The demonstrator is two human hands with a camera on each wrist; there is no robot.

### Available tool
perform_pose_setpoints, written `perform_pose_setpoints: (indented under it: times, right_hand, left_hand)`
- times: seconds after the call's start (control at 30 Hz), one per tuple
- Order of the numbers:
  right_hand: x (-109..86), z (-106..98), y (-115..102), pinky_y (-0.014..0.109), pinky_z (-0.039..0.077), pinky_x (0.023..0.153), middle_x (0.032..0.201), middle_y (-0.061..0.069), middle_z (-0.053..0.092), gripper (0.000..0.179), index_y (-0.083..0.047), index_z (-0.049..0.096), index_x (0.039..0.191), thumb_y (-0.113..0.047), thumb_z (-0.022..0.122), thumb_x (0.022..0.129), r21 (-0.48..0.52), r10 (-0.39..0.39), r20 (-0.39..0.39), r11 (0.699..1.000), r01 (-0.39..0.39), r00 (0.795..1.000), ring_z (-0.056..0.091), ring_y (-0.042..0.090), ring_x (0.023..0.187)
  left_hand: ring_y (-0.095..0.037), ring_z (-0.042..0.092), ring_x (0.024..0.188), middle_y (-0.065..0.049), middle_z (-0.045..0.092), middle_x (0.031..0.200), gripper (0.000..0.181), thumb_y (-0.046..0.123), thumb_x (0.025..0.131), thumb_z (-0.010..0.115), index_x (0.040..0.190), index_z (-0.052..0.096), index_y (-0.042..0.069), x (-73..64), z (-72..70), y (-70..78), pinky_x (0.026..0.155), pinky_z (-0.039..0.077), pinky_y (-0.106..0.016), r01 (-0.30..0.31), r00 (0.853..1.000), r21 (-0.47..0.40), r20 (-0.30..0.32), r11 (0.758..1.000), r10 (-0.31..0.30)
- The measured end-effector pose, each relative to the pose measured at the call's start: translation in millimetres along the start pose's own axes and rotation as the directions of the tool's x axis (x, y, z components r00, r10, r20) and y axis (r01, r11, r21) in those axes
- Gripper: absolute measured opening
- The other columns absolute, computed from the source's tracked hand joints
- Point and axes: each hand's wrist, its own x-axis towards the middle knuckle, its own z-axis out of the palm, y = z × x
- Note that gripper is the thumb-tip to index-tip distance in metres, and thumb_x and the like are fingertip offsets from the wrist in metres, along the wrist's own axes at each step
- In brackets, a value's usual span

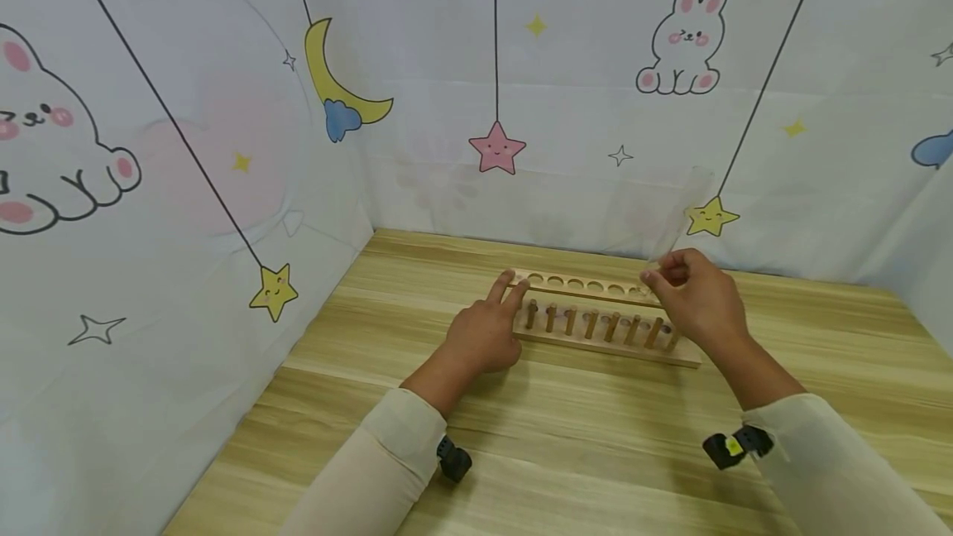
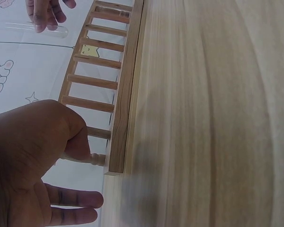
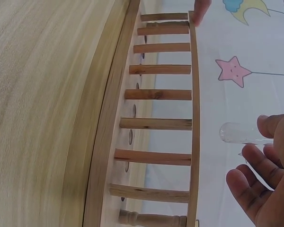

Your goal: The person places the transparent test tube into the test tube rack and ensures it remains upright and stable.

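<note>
A wooden test tube rack (image 1: 606,346) stands on the table, with round holes along its top rail and a row of upright pegs below. My left hand (image 1: 484,337) grips the rack's left end; two fingertips lie on the top rail and the bent thumb is at the end post. In the left wrist view, two other fingers (image 2: 75,195) of this hand extend beside the end. Above the rack's right end, my right hand (image 1: 700,296) pinches a clear test tube (image 1: 681,209), tilted, its rounded end (image 3: 229,132) lowermost and near the top rail.
The wood-grain table (image 1: 596,445) spreads around the rack. Close behind it hangs a white cloth (image 1: 432,189) printed with rabbits, stars and a moon; another side of cloth (image 1: 186,296) borders the table at left. Each sleeve carries a dark strap (image 1: 452,459) near the wrist.
</note>
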Motion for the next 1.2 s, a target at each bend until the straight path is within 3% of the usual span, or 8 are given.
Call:
perform_pose_setpoints:
  times: [1.2]
  right_hand:
    - [7.6, 11.9, -7.1, 0.051, 0.05, 0.077, 0.123, 0.021, 0.064, 0.057, -0.004, 0.055, 0.132, -0.052, 0.056, 0.102, 0.034, 0.004, 0.004, 0.999, -0.004, 1.0, 0.063, 0.038, 0.103]
  left_hand:
    - [-0.018, 0.047, 0.062, -0.003, 0.012, 0.17, 0.087, 0.014, 0.091, 0.066, 0.165, 0.021, 0.024, 0.3, -2.0, 0.4, 0.046, 0.032, -0.031, -0.005, 1.0, -0.016, 0.004, 1.0, 0.005]
